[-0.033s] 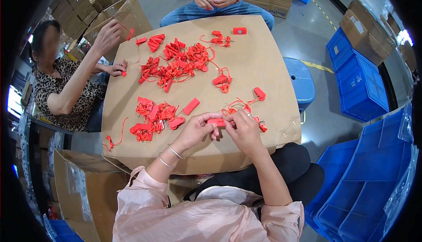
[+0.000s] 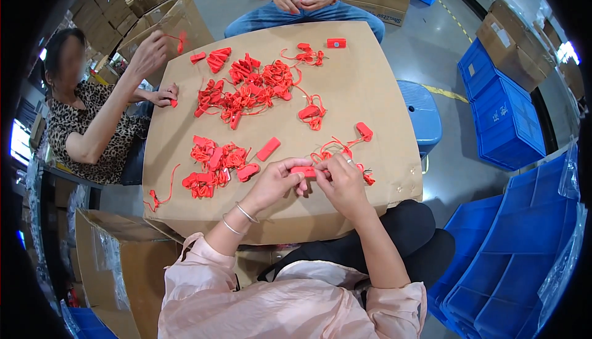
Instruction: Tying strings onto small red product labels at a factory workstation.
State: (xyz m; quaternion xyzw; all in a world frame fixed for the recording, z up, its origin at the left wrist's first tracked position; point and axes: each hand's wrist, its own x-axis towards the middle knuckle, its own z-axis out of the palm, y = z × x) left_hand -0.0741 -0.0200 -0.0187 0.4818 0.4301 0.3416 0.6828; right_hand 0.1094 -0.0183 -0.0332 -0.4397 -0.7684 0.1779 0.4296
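Observation:
My left hand [image 2: 276, 182] and my right hand [image 2: 343, 182] meet over the near edge of the cardboard-covered table [image 2: 370, 86]. Between their fingertips both pinch one small flat red plastic piece [image 2: 303, 171]. Red cords [image 2: 336, 148] trail on the table just beyond my right hand. A pile of red pieces with cords [image 2: 213, 163] lies left of my left hand, and a single red piece [image 2: 268, 149] rests just beyond it. A bigger tangle of red pieces and cords [image 2: 250, 89] fills the middle of the table.
A person in a spotted top sits at the left, one hand raised [image 2: 148, 52], the other hand [image 2: 163, 95] on the table edge. Another person sits at the far side with hands clasped [image 2: 302, 0]. Blue crates [image 2: 505, 117], a blue stool [image 2: 419, 114] and cardboard boxes [image 2: 123, 265] surround the table.

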